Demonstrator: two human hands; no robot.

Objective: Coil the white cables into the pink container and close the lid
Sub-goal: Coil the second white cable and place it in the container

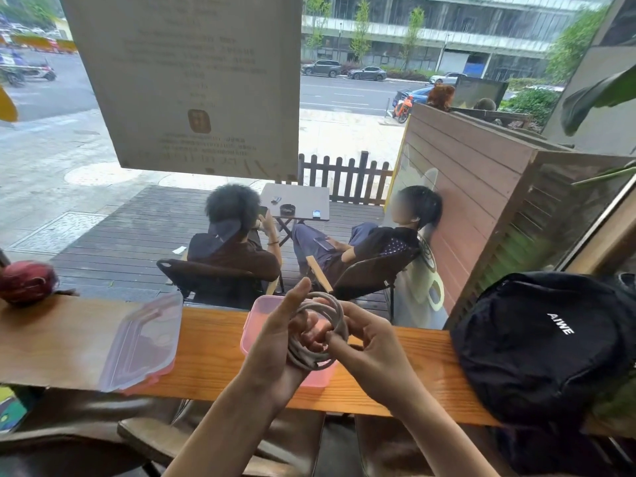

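Note:
A white cable [335, 313] is wound into a round coil of several loops and held in the air just above the open pink container [254, 313] on the wooden counter. My left hand [278, 342] grips the coil from the left, thumb raised. My right hand [364, 342] pinches the coil's right side with its fingertips. The container's clear lid [144, 342] with pink edging lies flat on the counter to the left, apart from the container. My hands hide most of the container's inside.
A black backpack [547, 342] fills the counter's right end. A dark red round object [27, 282] sits at the far left. The wooden counter [213, 359] runs along a window; outside, two people sit on chairs. Chair backs stand below the counter.

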